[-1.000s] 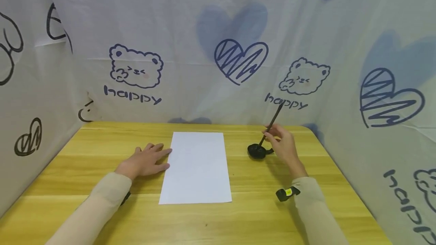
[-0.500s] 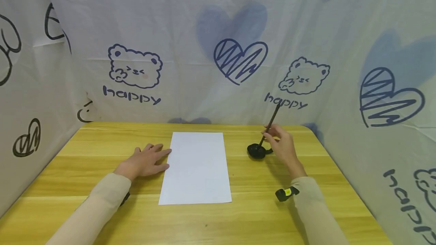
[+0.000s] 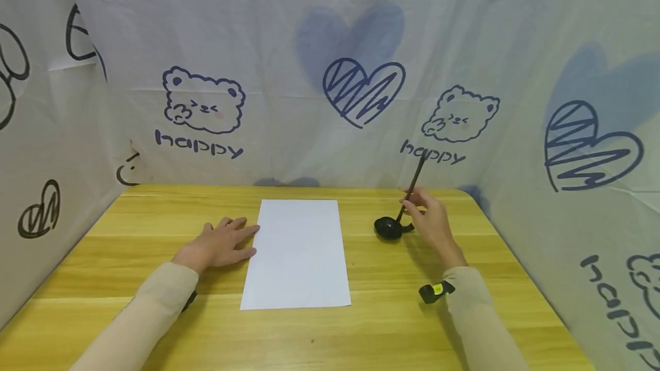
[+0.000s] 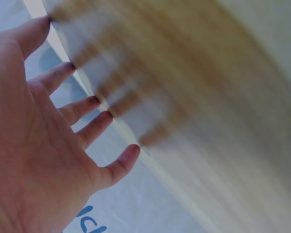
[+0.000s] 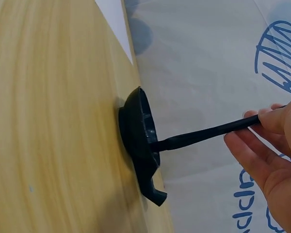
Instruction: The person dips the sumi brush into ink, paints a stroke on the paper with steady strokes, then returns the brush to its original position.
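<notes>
A white sheet of paper (image 3: 298, 253) lies on the wooden table. My left hand (image 3: 219, 245) is palm down with fingers spread, its index finger and thumb at the sheet's left edge. In the left wrist view, that hand's fingertips (image 4: 131, 153) touch the glossy tabletop. To the right of the paper, my right hand (image 3: 434, 223) pinches a dark ink brush (image 3: 417, 175) partway up its slanted handle. The brush (image 5: 199, 137) dips its lower end into a small black dish (image 5: 136, 133) with a curved handle; the bristles are hidden inside.
The table (image 3: 309, 336) has pale yellow wood grain. Behind it and along both sides hangs a white cloth (image 3: 278, 62) printed with hearts, bears and lettering. The right wrist carries a small black device (image 3: 436, 292).
The brush's lower end has shifted slightly right within the dish, and the right hand has moved a little with it. The left hand and paper stay in place.
</notes>
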`<state>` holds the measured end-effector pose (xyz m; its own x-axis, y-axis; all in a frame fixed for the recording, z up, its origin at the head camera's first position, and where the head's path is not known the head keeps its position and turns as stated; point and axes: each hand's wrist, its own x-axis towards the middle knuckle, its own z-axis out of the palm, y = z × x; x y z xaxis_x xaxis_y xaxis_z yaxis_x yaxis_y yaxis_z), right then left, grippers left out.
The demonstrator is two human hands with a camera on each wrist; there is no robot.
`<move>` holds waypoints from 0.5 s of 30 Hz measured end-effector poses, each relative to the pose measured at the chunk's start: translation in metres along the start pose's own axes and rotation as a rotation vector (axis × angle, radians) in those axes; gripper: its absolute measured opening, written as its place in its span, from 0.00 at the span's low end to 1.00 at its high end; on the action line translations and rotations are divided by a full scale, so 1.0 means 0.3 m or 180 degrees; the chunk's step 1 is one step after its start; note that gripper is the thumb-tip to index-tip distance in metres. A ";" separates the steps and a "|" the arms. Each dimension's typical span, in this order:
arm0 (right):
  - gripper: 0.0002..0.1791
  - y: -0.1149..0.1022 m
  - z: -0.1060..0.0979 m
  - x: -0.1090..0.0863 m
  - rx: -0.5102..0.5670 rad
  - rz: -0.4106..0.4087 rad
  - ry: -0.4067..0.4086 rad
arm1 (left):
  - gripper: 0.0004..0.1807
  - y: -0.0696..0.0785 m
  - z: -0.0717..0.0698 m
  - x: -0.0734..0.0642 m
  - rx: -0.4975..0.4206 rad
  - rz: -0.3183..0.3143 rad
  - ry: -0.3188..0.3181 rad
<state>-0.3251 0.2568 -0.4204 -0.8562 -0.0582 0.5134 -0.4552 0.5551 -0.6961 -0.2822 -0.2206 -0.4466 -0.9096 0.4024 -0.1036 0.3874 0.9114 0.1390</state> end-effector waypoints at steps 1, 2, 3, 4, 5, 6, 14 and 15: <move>0.12 -0.001 -0.003 0.000 0.0010 0.0013 0.0005 | 0.36 0.000 0.000 0.000 -0.0003 -0.0001 0.0003; 0.12 -0.003 -0.007 0.002 0.0020 0.0019 0.0014 | 0.36 0.000 0.000 -0.001 -0.0003 -0.0001 0.0005; 0.12 -0.005 -0.011 0.003 0.0011 0.0029 0.0020 | 0.36 0.001 -0.001 -0.001 -0.0003 0.0001 0.0008; 0.12 -0.008 -0.014 0.004 0.0012 0.0037 0.0029 | 0.36 0.001 -0.002 -0.001 -0.0002 0.0000 0.0010; 0.12 -0.009 -0.017 0.005 -0.0001 0.0041 0.0035 | 0.36 0.002 -0.003 -0.001 -0.0001 -0.0001 0.0010; 0.13 -0.011 -0.020 0.007 -0.0020 0.0048 0.0046 | 0.36 0.002 -0.003 -0.001 -0.0001 0.0001 0.0013; 0.16 -0.027 -0.030 0.007 -0.0064 0.0046 0.0056 | 0.37 0.000 0.003 0.001 0.0008 -0.0005 0.0000; 0.16 -0.027 -0.029 0.006 -0.0071 0.0029 0.0063 | 0.37 0.000 0.004 0.000 0.0009 -0.0003 -0.0002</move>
<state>-0.3209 0.2595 -0.4093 -0.8551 -0.0366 0.5171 -0.4416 0.5741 -0.6895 -0.2820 -0.2205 -0.4477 -0.9098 0.4017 -0.1043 0.3871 0.9120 0.1361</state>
